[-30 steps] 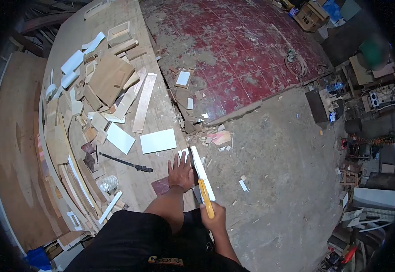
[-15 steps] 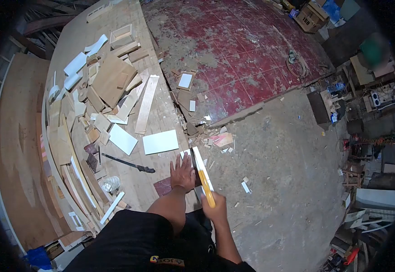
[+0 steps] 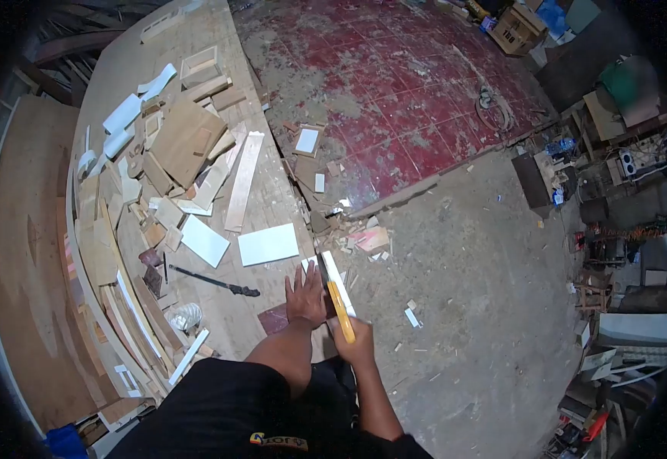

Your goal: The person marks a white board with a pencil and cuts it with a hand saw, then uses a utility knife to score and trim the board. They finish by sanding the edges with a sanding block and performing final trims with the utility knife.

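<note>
My left hand [image 3: 306, 298] lies flat with its fingers spread, pressing on a white-faced board [image 3: 310, 264] at the workbench's edge. My right hand [image 3: 356, 342] is closed around the yellow handle of a handsaw [image 3: 339, 304]. Its narrow dark blade runs forward beside my left fingers, along a white strip [image 3: 338, 277] at the bench edge. How deep the blade sits is hard to make out. Just ahead of my left hand lies a white rectangular panel [image 3: 269, 245], with another white panel [image 3: 204, 241] left of it.
The wooden workbench [image 3: 230, 279] carries a pile of wood offcuts [image 3: 184, 141], a long dark tool or bar [image 3: 215, 281] and a clear cup-like container [image 3: 186, 316]. Scraps litter the concrete floor [image 3: 471, 306] to the right. A raised red tiled floor [image 3: 418, 130] lies beyond.
My right hand and the handsaw have moved forward, away from my body, along the white strip. My left hand stays pressed in place. The view has shifted slightly.
</note>
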`<act>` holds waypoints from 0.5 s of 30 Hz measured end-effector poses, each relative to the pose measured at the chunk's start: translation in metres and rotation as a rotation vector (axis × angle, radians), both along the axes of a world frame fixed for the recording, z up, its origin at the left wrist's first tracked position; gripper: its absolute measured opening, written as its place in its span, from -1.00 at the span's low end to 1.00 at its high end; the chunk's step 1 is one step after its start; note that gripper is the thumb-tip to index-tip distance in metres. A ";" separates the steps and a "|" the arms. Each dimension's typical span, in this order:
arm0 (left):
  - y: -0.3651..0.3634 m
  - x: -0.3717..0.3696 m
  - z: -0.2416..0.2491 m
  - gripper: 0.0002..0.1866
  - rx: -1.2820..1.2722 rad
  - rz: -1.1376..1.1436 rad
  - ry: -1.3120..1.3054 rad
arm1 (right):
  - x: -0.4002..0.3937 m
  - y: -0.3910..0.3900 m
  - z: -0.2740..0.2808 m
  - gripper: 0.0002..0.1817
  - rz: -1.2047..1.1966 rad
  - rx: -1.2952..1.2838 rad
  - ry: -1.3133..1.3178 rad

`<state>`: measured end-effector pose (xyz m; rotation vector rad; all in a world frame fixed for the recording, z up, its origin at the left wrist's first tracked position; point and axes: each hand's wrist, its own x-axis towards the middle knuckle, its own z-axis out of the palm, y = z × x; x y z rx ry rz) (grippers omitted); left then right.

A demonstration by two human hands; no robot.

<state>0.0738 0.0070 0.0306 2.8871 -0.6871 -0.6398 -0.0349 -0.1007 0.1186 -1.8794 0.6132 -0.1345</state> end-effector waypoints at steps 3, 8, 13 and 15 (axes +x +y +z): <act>-0.001 0.002 0.001 -0.27 -0.013 0.011 0.013 | -0.022 -0.004 0.061 -0.71 -0.007 0.100 0.105; -0.001 0.001 -0.001 -0.26 0.007 0.002 -0.018 | 0.009 -0.001 0.044 -0.71 -0.033 -0.024 0.078; -0.001 0.008 -0.010 -0.17 0.082 -0.008 0.012 | 0.052 0.007 -0.018 -0.68 -0.020 -0.014 -0.069; -0.005 0.006 0.012 -0.14 0.108 -0.019 0.060 | 0.036 0.007 -0.012 -0.68 -0.016 -0.015 -0.027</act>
